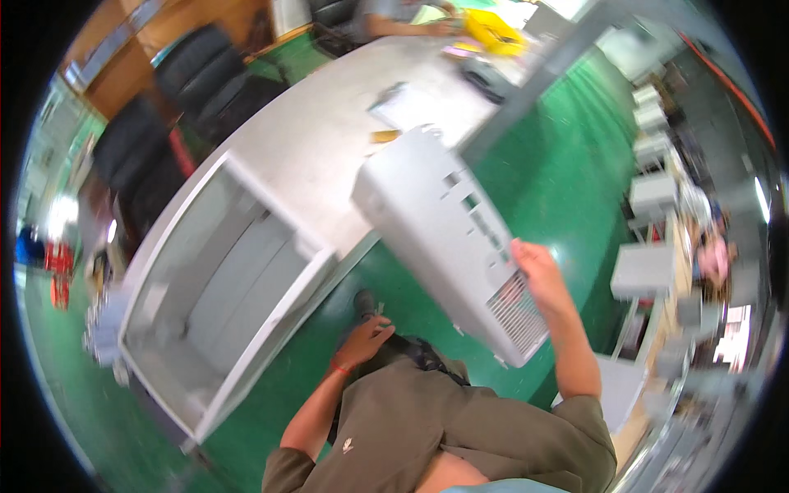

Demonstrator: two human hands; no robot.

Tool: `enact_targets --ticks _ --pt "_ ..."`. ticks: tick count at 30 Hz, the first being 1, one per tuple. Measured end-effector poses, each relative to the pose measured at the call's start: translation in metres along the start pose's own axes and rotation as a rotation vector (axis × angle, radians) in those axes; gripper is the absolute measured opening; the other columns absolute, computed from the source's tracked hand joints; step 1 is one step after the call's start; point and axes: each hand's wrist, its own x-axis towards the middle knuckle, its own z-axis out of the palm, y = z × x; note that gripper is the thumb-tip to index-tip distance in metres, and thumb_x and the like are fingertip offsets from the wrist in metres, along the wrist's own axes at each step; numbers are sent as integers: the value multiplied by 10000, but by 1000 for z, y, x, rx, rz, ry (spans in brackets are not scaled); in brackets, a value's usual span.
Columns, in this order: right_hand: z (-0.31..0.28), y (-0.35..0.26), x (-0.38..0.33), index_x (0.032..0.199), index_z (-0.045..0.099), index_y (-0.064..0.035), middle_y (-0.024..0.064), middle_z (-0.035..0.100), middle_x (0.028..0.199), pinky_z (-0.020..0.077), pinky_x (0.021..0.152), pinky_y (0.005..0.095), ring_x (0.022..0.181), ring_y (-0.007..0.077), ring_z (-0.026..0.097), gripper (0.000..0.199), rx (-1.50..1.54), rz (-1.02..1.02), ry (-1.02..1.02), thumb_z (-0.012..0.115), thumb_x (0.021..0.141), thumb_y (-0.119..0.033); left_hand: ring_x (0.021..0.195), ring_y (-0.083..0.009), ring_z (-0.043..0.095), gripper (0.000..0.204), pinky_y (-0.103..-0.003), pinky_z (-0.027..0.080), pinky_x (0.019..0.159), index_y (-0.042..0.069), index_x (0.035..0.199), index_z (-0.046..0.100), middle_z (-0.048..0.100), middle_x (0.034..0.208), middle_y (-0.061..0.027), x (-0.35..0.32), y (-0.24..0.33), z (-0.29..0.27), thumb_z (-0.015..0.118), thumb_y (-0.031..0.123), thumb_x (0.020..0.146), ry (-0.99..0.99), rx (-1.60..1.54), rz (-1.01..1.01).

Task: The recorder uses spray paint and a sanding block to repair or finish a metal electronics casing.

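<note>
My right hand [538,275] grips the right edge of a light grey sheet-metal housing panel [431,222]. The thumb lies over its edge, and the fingers pass behind it, partly showing through the slotted vent. Several cutouts run along the panel's face, which is tilted, its far end over the table edge. Low in front of my body, my left hand [364,341] is held apart from the panel with its fingers loosely stretched and nothing visible in them. To the left of it stands a large open box-shaped metal casing [308,283] with a pale rim and a grey inside.
A long pale table [312,115] curves across the far side, with papers [415,107] and a yellow tray [493,33] on it. Another person's arm [411,26] rests there. Black chairs [209,78] line the left. White box units [645,271] stand at right beyond the green floor.
</note>
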Motion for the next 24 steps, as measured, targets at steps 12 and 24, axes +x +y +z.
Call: enact_targets --ticks 12,24 --pt "-7 219 -182 862 646 -3 137 709 731 583 713 450 675 288 751 590 -38 71 542 523 1195 -474 918 -195 752 340 -347 604 835 -9 1255 719 796 1018 -112 143 -35 43 674 313 1154 -474 411 -177" --pt "31 353 -321 973 732 -8 186 805 862 602 793 493 741 317 804 551 84 629 1174 492 1184 -457 953 -226 797 444 -367 633 855 -73 1311 695 823 1055 -170 273 36 193 716 324 1114 -861 724 -14"
